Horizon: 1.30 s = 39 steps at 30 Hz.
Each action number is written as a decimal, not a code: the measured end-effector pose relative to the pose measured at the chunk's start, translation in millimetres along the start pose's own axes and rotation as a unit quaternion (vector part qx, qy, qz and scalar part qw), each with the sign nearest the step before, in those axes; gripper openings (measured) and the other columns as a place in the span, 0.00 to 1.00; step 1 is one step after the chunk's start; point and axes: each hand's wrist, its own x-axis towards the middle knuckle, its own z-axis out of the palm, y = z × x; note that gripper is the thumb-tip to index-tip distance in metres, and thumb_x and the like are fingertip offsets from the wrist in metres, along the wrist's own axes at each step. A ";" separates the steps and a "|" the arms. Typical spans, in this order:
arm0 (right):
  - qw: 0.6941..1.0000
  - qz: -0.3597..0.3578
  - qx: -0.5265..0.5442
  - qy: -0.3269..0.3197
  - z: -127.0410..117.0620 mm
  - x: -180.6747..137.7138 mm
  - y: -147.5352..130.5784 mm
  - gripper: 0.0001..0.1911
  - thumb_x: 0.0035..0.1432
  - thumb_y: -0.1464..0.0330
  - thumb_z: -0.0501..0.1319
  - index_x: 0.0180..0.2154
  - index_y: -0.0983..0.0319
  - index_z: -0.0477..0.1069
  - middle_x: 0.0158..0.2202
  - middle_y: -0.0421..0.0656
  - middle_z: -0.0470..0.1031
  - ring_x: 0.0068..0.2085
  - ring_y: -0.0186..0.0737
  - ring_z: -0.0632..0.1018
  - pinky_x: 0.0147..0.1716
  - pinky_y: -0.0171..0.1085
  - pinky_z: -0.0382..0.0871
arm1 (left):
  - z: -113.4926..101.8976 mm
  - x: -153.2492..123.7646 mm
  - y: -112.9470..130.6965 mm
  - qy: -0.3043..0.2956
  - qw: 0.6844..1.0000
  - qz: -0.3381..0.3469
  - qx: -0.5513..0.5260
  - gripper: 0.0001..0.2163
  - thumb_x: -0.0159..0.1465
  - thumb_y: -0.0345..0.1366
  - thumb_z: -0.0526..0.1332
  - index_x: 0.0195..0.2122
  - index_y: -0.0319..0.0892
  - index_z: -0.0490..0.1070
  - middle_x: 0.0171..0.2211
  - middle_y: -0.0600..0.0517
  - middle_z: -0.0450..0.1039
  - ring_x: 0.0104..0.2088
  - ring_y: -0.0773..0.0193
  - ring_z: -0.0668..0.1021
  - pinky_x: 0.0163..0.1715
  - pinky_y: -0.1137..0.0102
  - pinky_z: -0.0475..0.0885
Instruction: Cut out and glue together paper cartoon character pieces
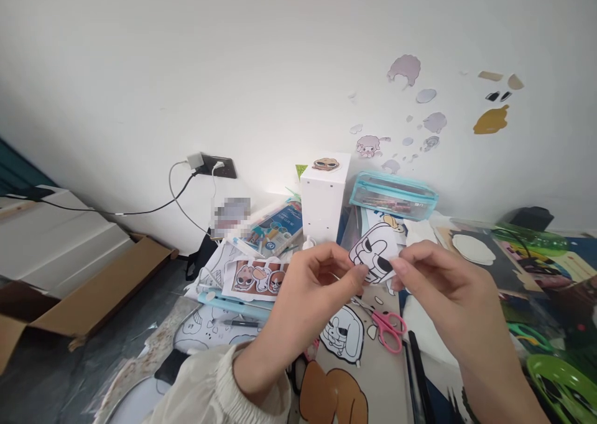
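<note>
A black-and-white cartoon paper cut-out (374,251) is held up in front of me, above the desk. My left hand (305,293) pinches its left lower edge with fingers closed. My right hand (441,287) pinches its right edge, fingers also closed. Under the hands on the desk lie pink-handled scissors (386,326) and another black-and-white cut-out (344,335). A brown cartoon shape (333,396) lies nearer to me.
A white box (324,201) with a sticker on top stands against the wall beside a light blue pencil case (392,195). Printed sheets (254,278) and a marker box (275,228) lie at left. Stickers (405,68) dot the wall. A cardboard box (88,293) sits on the floor, green plastic (562,383) at right.
</note>
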 end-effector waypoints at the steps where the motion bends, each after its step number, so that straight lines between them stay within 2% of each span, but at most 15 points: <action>1: 1.000 -0.001 0.001 -0.003 -0.5 0.2 0.7 0.10 0.59 0.63 0.59 0.26 0.57 0.67 0.21 0.36 0.69 0.24 0.34 0.71 0.24 0.32 0.65 | 0.4 -0.1 0.3 0.007 1.000 0.001 0.010 0.09 0.58 0.38 0.65 0.25 0.40 0.68 0.22 0.54 0.71 0.24 0.70 0.73 0.24 0.75 0.67; 8: 0.999 -0.006 0.030 -0.014 -4.3 0.3 2.5 0.10 0.58 0.63 0.60 0.26 0.57 0.69 0.22 0.37 0.70 0.24 0.34 0.71 0.23 0.31 0.67 | 4.3 -2.8 1.5 0.033 0.997 0.026 0.070 0.09 0.59 0.38 0.64 0.25 0.40 0.69 0.23 0.53 0.71 0.25 0.68 0.73 0.26 0.73 0.68; 12: 0.997 0.024 0.070 -0.016 -4.8 0.1 1.2 0.11 0.58 0.63 0.61 0.24 0.57 0.69 0.20 0.37 0.69 0.24 0.34 0.71 0.23 0.32 0.66 | 5.5 -4.0 0.7 0.038 0.995 0.038 0.080 0.09 0.59 0.37 0.64 0.25 0.40 0.70 0.24 0.53 0.72 0.26 0.69 0.73 0.27 0.73 0.68; 15: 0.989 0.037 0.140 -0.034 -4.4 -0.5 3.5 0.10 0.59 0.63 0.60 0.26 0.57 0.71 0.19 0.37 0.69 0.23 0.34 0.70 0.21 0.32 0.66 | 4.0 -2.2 0.2 0.015 1.000 0.005 0.024 0.09 0.58 0.37 0.65 0.24 0.39 0.70 0.22 0.54 0.72 0.24 0.70 0.72 0.26 0.75 0.68; 18: 0.982 0.029 0.182 -0.053 -4.5 -1.8 5.8 0.08 0.61 0.63 0.58 0.32 0.55 0.75 0.21 0.37 0.69 0.21 0.32 0.69 0.20 0.33 0.65 | 0.9 2.3 -0.9 -0.031 0.995 -0.048 -0.078 0.10 0.56 0.37 0.67 0.23 0.38 0.70 0.20 0.54 0.72 0.22 0.71 0.73 0.23 0.77 0.67; 22: 0.991 -0.034 0.125 -0.028 -3.3 -2.5 1.8 0.05 0.58 0.67 0.61 0.35 0.53 0.76 0.24 0.37 0.69 0.23 0.32 0.69 0.23 0.33 0.66 | -1.9 7.3 -3.1 -0.061 0.982 -0.081 -0.159 0.10 0.54 0.37 0.69 0.23 0.37 0.71 0.21 0.53 0.74 0.21 0.72 0.74 0.21 0.78 0.67; 26: 0.995 -0.062 0.081 -0.006 1.2 -2.3 -6.0 0.05 0.57 0.70 0.61 0.34 0.53 0.74 0.34 0.39 0.72 0.27 0.33 0.71 0.23 0.32 0.67 | -1.6 7.7 -4.4 -0.060 0.980 -0.082 -0.171 0.09 0.55 0.36 0.68 0.24 0.37 0.72 0.22 0.53 0.74 0.22 0.72 0.75 0.21 0.79 0.68; 31: 0.996 -0.015 0.084 0.028 6.1 -4.4 -9.2 0.04 0.56 0.70 0.61 0.30 0.54 0.72 0.29 0.38 0.71 0.26 0.33 0.71 0.25 0.32 0.69 | 0.2 5.4 -2.8 -0.057 0.984 -0.071 -0.152 0.10 0.55 0.38 0.68 0.23 0.38 0.70 0.20 0.55 0.72 0.21 0.72 0.74 0.21 0.78 0.68; 35: 0.987 0.035 0.145 0.050 7.1 -5.4 -5.7 0.05 0.54 0.70 0.64 0.32 0.55 0.68 0.27 0.35 0.71 0.24 0.30 0.72 0.23 0.29 0.69 | 1.6 3.6 -1.8 -0.051 0.987 -0.062 -0.137 0.10 0.57 0.37 0.67 0.25 0.38 0.70 0.21 0.54 0.73 0.20 0.73 0.73 0.22 0.79 0.69; 37: 0.981 0.058 0.182 0.037 6.1 -4.4 -2.7 0.08 0.54 0.69 0.63 0.34 0.55 0.64 0.27 0.35 0.72 0.23 0.30 0.72 0.22 0.29 0.69 | 2.2 3.1 -1.7 -0.047 0.988 -0.060 -0.134 0.10 0.57 0.37 0.67 0.24 0.38 0.69 0.20 0.55 0.73 0.20 0.73 0.73 0.22 0.79 0.69; 39: 0.978 0.088 0.188 -0.025 4.3 -2.5 0.7 0.06 0.56 0.67 0.62 0.35 0.56 0.64 0.24 0.35 0.71 0.22 0.31 0.72 0.20 0.30 0.69 | 2.5 3.0 -1.4 -0.044 0.989 -0.061 -0.127 0.11 0.57 0.37 0.67 0.23 0.38 0.69 0.19 0.55 0.72 0.20 0.73 0.74 0.22 0.79 0.69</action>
